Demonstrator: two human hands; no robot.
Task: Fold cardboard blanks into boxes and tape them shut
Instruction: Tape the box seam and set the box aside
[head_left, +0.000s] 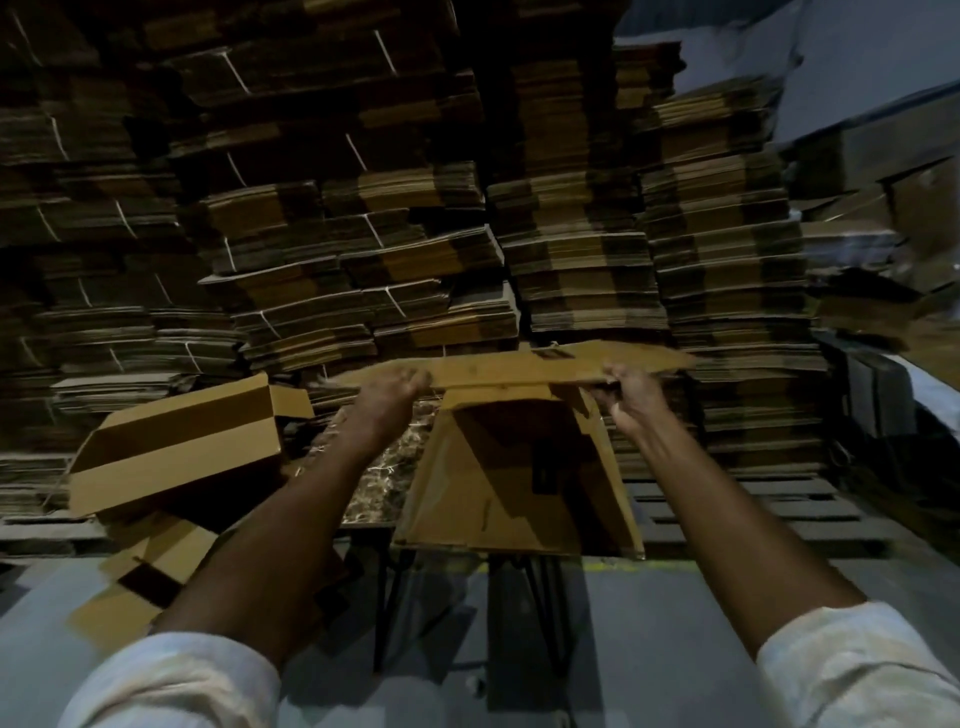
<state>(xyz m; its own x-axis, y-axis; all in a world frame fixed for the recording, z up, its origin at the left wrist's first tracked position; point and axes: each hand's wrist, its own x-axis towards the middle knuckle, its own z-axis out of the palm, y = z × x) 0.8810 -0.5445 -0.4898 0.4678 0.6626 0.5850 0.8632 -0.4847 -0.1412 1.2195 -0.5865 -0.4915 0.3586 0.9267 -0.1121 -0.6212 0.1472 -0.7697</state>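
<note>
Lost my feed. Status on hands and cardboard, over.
Both gripping: left hand and right hand, one at each end of the blank. Blank held flat above an open box. Nothing between them.

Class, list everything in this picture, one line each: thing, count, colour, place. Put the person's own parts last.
Flat blank: one, brown, held up at centre.
Open box: one, brown, on the table below the blank.
Table: one, marbled top, black legs, centre.
Folded boxes: two at least, brown, left of the table.
Bundled blanks: many stacks, brown, white string, behind.
Floor: grey, foreground.
Sleeves: two, whitish, bottom corners.
Left grip: one, holds the blank's left end.
Right grip: one, holds the blank's right end.
</note>
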